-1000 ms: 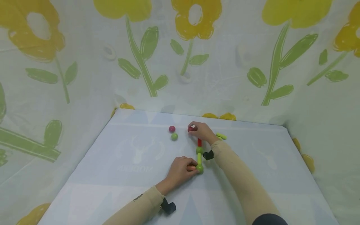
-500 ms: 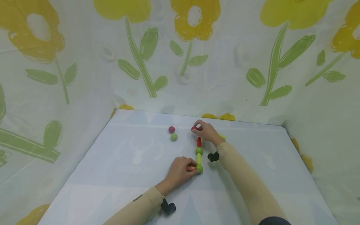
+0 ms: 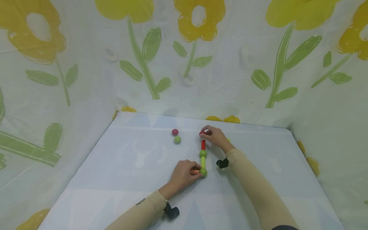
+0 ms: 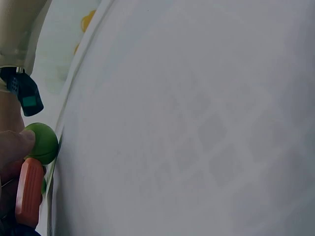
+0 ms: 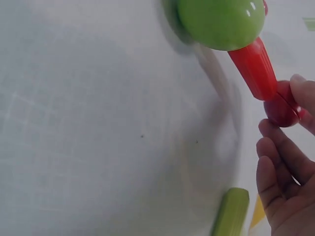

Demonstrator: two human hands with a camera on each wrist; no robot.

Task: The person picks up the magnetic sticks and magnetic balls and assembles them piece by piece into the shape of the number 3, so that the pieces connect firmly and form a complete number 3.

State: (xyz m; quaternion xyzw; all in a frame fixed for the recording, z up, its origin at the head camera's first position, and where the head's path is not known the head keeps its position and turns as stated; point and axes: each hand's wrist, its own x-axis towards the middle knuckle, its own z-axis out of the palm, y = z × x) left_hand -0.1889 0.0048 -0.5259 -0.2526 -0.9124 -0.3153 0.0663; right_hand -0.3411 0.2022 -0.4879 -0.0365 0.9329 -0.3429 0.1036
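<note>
Your left hand (image 3: 183,175) hides one end of the orange stick (image 3: 195,172) from the head camera. The right wrist view crops a green ball (image 5: 221,22) above and a yellow-green stick (image 5: 232,211) below. You can't quite tell whether the red ball (image 5: 279,109) touches the red stick (image 5: 254,69).

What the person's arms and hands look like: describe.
The left sleeve and right sleeve are long and beige, the left bearing a small dark marking near its cuff. The left hand and right hand are ungloved. The left wrist camera and right wrist camera are black.
</note>
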